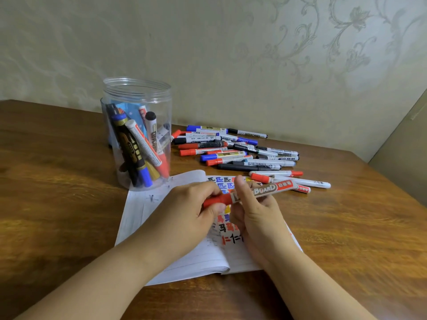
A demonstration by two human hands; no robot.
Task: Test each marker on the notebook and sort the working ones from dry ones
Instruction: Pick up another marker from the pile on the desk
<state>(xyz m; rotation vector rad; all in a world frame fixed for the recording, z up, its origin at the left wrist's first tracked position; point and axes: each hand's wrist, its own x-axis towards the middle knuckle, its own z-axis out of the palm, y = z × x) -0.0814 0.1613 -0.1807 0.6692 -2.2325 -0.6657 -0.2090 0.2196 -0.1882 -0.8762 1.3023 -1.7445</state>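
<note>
Over the open notebook (180,257) I hold a red whiteboard marker (265,190) level with both hands. My left hand (191,211) grips its red cap at the left end. My right hand (256,215) grips the white barrel, thumb on top. The page carries red, blue, black and yellow test marks. A clear plastic jar (137,132) at the back left holds several markers. A loose pile of markers (233,148) lies behind the notebook, and a few more markers (307,181) lie by its far right corner.
All of it sits on a brown wooden table (57,204) set against a patterned wall. The table's right edge runs diagonally at the far right.
</note>
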